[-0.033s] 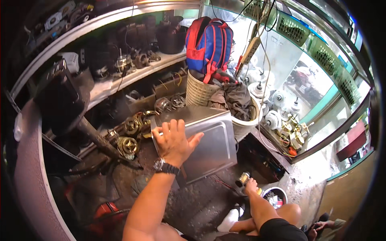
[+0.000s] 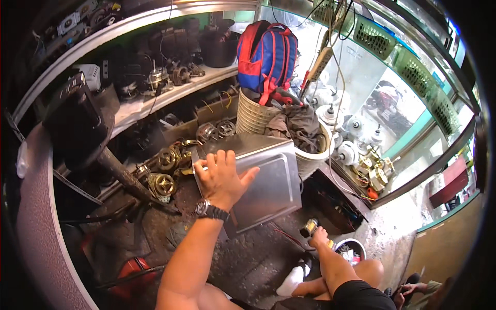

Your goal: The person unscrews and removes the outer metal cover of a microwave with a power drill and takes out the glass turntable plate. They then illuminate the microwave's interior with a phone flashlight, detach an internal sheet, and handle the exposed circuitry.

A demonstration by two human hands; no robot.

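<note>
My left hand point(image 2: 222, 178), with a dark watch point(image 2: 212, 211) on its wrist, lies on the upper left part of a boxy silver sheet-metal housing point(image 2: 268, 186). Its fingers are stretched out and the thumb stands apart. The housing rests tilted on the floor, and its underside is hidden. Lower right, my right hand point(image 2: 320, 237) is closed round a yellow and black cordless drill point(image 2: 310, 227), held low over the floor and apart from the housing. Beside that hand is a white bucket point(image 2: 362, 249) with small dark pieces in it.
Behind the housing stand a woven basket point(image 2: 250, 116) with a red and blue backpack point(image 2: 268, 62) and a tub of dark cloth point(image 2: 299, 126). Motor parts point(image 2: 161, 185) lie left, below a shelf point(image 2: 150, 101). Another person's hands point(image 2: 411, 290) show at lower right.
The whole view has shifted slightly. My left hand keeps its place on the housing, and my right hand still holds the drill low.
</note>
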